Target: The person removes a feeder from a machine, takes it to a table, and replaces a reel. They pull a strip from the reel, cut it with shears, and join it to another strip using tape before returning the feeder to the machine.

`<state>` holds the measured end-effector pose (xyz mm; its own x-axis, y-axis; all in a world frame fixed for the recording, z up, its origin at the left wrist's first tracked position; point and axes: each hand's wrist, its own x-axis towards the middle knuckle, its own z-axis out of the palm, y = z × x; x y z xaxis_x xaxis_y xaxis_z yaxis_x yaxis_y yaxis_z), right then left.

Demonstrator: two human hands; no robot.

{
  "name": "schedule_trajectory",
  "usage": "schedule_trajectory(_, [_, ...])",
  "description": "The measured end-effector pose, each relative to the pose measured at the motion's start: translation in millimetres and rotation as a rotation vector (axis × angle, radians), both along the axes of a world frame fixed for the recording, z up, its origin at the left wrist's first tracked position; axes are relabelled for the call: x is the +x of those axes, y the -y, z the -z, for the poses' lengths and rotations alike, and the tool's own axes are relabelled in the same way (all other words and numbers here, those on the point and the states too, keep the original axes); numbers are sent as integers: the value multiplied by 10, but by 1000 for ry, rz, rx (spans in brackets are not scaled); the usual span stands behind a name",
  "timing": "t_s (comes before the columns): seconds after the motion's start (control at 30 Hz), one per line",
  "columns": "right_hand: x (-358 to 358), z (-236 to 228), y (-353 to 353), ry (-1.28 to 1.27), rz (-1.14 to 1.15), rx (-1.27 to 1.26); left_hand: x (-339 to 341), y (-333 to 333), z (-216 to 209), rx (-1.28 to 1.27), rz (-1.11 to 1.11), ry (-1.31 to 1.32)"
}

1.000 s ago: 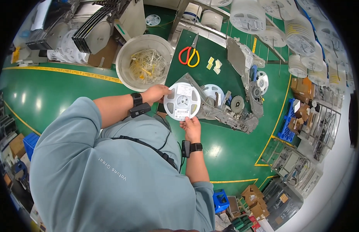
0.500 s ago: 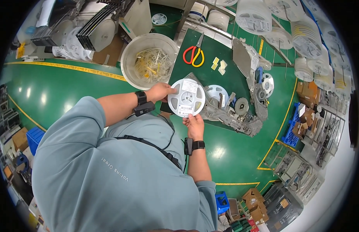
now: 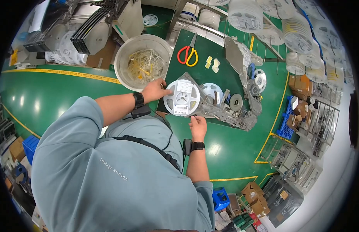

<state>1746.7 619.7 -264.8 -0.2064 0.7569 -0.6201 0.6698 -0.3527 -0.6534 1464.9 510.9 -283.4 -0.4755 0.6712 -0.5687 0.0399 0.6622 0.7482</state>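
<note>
A white component-tape reel (image 3: 182, 98) with two labels faces up over the near edge of the green-topped table (image 3: 206, 41). My left hand (image 3: 155, 91) grips its left rim, thumb on the face. Just below the reel's lower right edge, my right hand (image 3: 198, 127) is closed in a pinch at a small dark bit, perhaps the tape end; I cannot make it out. Right of the reel lies a metal tape feeder (image 3: 243, 120), with a second white reel (image 3: 211, 91) beside it, partly covered.
Red-and-yellow-handled scissors (image 3: 188, 55) and pale yellow pieces (image 3: 215, 69) lie on the table. Left of it stands a white bin (image 3: 120, 63) of tape scraps (image 3: 145, 66). Racks of reels (image 3: 245, 17) hang at the upper right.
My right hand has let go of the reel's lower rim and closed just below it. The reel, still in my left hand, has stayed nearly in place; the whole view has shifted slightly.
</note>
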Motion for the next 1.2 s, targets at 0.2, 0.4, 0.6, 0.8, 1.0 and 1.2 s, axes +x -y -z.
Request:
schedule_trajectory(0.2, [489, 86, -236, -190, 207, -132, 89, -186, 42, 63, 40, 60])
schedule_trajectory(0.4, [671, 127, -567, -365, 560, -347, 168, -152, -66, 58, 15, 146])
schedule_trajectory(0.6, [557, 23, -873, -871, 710, -685, 341, -66, -578, 86, -22, 90])
schedule_trajectory(0.8, [516, -19, -833, -1198, 793, -700, 611, -53, -1346, 128, -46, -11])
schedule_trajectory(1.0, [264, -522, -678, -1173, 736, -702, 641, 405, -1613, 366, 20, -135])
schedule_trajectory(1.2, [-370, -1111, -68, -1333, 408, -575, 331, 1450, -1988, 500, -13, -211])
